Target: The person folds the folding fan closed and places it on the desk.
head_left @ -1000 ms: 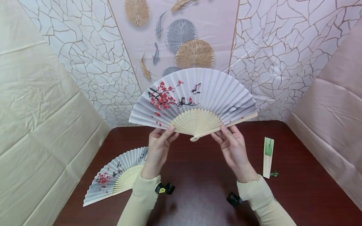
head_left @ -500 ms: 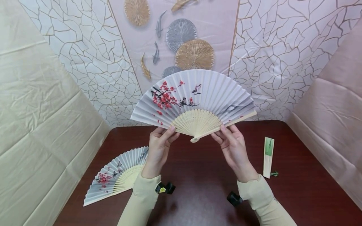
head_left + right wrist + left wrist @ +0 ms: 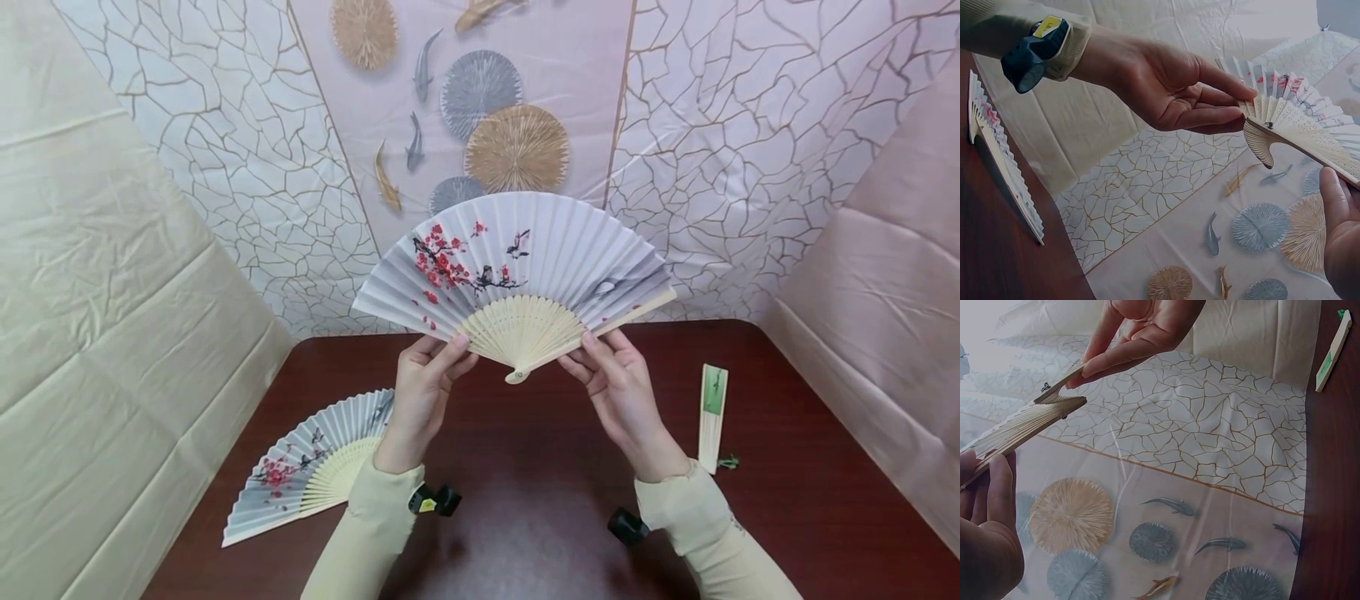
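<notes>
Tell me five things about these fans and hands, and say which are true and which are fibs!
1. The left hand and the right hand both hold the raised fan. True.
2. Another open fan lies on the table. True.
3. The raised fan is plain white. False: it has red flowers and birds.
4. A folded fan with a green panel is on the table. True.
5. The folded fan lies on the left hand's side. False: it lies on the right hand's side.
</notes>
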Demonstrator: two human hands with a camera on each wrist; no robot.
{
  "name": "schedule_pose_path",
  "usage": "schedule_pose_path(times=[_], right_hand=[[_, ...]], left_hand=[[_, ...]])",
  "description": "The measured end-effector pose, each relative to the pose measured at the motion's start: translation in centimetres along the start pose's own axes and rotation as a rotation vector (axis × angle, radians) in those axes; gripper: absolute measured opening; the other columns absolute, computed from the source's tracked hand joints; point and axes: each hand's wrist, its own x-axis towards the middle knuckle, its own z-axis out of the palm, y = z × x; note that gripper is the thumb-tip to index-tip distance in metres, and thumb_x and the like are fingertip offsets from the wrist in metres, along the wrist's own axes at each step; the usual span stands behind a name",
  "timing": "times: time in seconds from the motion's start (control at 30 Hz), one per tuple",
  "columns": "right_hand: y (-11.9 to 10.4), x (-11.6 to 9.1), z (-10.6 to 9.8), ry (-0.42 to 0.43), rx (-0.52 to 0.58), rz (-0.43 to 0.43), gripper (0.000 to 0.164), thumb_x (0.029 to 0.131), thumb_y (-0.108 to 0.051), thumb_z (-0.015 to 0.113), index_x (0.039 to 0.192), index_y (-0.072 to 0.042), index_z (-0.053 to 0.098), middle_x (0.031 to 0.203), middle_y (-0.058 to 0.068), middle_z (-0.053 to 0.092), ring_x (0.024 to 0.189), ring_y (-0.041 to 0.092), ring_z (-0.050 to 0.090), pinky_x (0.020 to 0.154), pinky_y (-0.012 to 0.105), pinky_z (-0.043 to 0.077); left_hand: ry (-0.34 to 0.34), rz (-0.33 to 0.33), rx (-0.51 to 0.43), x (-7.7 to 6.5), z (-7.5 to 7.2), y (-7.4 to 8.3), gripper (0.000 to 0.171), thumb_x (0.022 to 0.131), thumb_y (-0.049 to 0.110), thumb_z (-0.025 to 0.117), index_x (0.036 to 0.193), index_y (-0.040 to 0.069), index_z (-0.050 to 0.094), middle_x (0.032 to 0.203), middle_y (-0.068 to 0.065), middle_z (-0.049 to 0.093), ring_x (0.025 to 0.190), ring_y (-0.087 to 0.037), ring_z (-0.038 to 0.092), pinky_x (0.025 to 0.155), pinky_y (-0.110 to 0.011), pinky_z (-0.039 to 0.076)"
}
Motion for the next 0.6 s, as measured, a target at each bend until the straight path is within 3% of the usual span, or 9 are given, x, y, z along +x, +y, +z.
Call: schedule_pose_path(times=[0.6], right_hand=[[-0.62,-0.33,-0.25,-0.022,-0.044,0.029,0.032,0.106,0.000,0.046,0.136,-0.004,0.055,0.122,0.010,0.070,0.106,0.019,0.070,0.089,0.034,0.058]], left_hand=[[-0.038,-0.044,0.090,0.07,0.21,0.40,0.029,0.096,-0.008,0.059,0.103,0.013,0.077,0.098,-0.004,0.076,0.090,-0.013,0.071,0.082,-0.031,0.061]])
